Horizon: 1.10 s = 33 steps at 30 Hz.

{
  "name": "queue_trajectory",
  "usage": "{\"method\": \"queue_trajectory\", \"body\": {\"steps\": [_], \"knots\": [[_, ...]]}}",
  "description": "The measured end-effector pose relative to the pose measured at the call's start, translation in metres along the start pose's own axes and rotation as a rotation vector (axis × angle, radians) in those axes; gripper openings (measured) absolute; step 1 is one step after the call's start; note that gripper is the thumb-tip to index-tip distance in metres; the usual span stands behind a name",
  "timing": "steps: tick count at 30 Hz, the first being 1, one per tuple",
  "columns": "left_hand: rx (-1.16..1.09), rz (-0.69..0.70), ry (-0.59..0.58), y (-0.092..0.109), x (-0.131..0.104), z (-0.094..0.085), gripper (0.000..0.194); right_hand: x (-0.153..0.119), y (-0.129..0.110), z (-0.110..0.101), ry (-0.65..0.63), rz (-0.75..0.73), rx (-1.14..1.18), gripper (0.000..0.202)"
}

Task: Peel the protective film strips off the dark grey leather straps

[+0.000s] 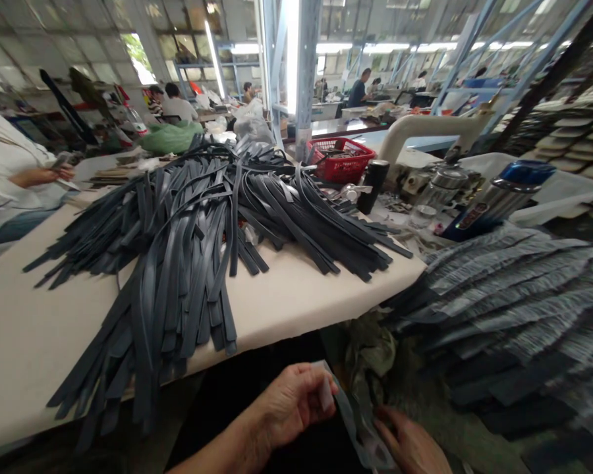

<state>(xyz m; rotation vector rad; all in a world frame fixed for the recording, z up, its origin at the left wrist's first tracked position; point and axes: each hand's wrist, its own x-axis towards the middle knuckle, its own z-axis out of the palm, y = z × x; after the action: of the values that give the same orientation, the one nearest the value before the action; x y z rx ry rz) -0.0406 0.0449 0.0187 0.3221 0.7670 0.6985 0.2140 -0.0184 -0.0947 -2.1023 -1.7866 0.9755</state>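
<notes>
Hands are meeting at the bottom centre of the frame: the left hand (289,401) is pinching the upper end of a grey strip (352,416), and the right hand (410,447) is gripping what is probably its lower end, partly cut off. Slipping looks possible, since only fingertips are clamping it. Dark straps (192,237) are heaping over the table (296,296) above; a red basket (340,160) and a blue flask (499,197) are sitting upper right.

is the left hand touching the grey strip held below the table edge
Touching: the head view shows the left hand pinching the top end of the grey strip between thumb and fingers.
</notes>
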Motion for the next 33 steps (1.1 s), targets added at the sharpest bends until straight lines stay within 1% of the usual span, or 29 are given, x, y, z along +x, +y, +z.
{"method": "queue_trajectory", "body": {"steps": [2, 4, 5, 7, 9, 10, 12, 15, 17, 20, 23, 25, 27, 28, 30, 31, 33], "knots": [[-0.090, 0.028, 0.088, 0.003, 0.007, -0.001, 0.027, 0.000, -0.035, -0.022, 0.048, -0.075, 0.099, 0.040], [-0.127, 0.052, 0.126, 0.004, 0.011, -0.004, 0.031, -0.001, -0.074, -0.039, 0.087, -0.163, 0.209, 0.039], [-0.128, 0.063, 0.134, 0.003, 0.012, -0.006, 0.032, -0.002, -0.092, -0.044, 0.084, -0.214, 0.255, 0.037], [-0.107, 0.084, 0.135, -0.001, 0.013, -0.010, 0.035, -0.005, -0.123, -0.047, 0.057, -0.320, 0.326, 0.033], [-0.088, 0.108, 0.132, -0.005, 0.014, -0.014, 0.037, -0.006, -0.145, -0.044, 0.032, -0.396, 0.378, 0.027], [-0.084, 0.120, 0.125, -0.007, 0.014, -0.015, 0.037, -0.006, -0.153, -0.040, 0.032, -0.411, 0.397, 0.025], [-0.080, 0.145, 0.085, -0.009, 0.014, -0.018, 0.036, -0.002, -0.161, -0.031, 0.060, -0.410, 0.415, 0.030], [-0.047, 0.184, 0.005, -0.007, 0.013, -0.019, 0.030, 0.006, -0.160, -0.021, 0.098, -0.402, 0.375, 0.039], [0.013, 0.216, -0.005, -0.004, 0.012, -0.019, 0.028, 0.011, -0.156, -0.018, 0.084, -0.413, 0.337, 0.039], [0.077, 0.256, 0.032, 0.000, 0.015, -0.021, 0.029, 0.018, -0.156, -0.023, 0.036, -0.448, 0.254, 0.041], [-0.040, 0.269, 0.091, 0.002, 0.024, -0.029, 0.032, 0.030, -0.171, -0.044, -0.003, -0.514, 0.192, 0.037], [-0.128, 0.240, 0.145, 0.002, 0.031, -0.037, 0.038, 0.047, -0.192, -0.061, 0.060, -0.592, 0.211, 0.030], [-0.142, 0.205, 0.161, 0.000, 0.037, -0.044, 0.044, 0.073, -0.219, -0.077, 0.202, -0.687, 0.199, 0.024], [-0.123, 0.196, 0.143, -0.001, 0.039, -0.047, 0.048, 0.090, -0.234, -0.083, 0.278, -0.726, 0.154, 0.022], [-0.057, 0.209, 0.082, -0.002, 0.043, -0.052, 0.054, 0.128, -0.264, -0.090, 0.391, -0.761, -0.014, 0.024], [-0.018, 0.221, 0.059, -0.003, 0.044, -0.054, 0.056, 0.148, -0.279, -0.091, 0.421, -0.757, -0.077, 0.028], [0.052, 0.250, 0.055, -0.005, 0.047, -0.057, 0.060, 0.182, -0.305, -0.089, 0.458, -0.736, -0.153, 0.036]]}}
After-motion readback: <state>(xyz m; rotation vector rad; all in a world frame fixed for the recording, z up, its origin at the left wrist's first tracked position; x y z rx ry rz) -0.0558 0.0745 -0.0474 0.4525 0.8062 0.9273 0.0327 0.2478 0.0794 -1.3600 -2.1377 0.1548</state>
